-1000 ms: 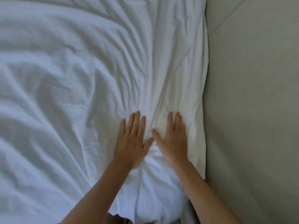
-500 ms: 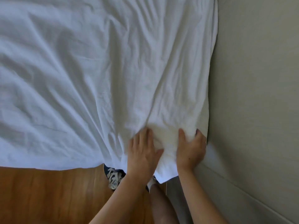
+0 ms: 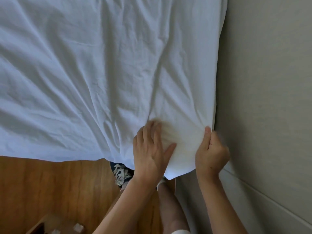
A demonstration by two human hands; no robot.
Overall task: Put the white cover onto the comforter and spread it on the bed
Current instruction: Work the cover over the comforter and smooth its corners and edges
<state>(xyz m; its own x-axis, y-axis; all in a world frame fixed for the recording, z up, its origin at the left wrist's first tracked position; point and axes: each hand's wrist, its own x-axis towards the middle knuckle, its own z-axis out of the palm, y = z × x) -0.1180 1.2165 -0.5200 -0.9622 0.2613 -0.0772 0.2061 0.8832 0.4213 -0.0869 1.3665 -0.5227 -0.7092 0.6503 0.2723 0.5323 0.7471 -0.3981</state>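
Here, left hand [image 3: 149,149] presses flat (fingers blurred) on white cover [image 3: 101,73]; right hand [image 3: 211,152] pinches its corner.

The white cover [image 3: 104,68] is seen spread wide and creased, its near edge hanging over a wooden floor [image 3: 50,186]. Its near right corner is held by both hands. The left hand [image 3: 149,151] is laid flat on the fabric, fingers blurred. The corner's edge is pinched by the right hand [image 3: 211,154], thumb up, just beside a grey wall [image 3: 270,98]. A dark shoe with white laces [image 3: 121,173] is visible beneath the cover's edge.
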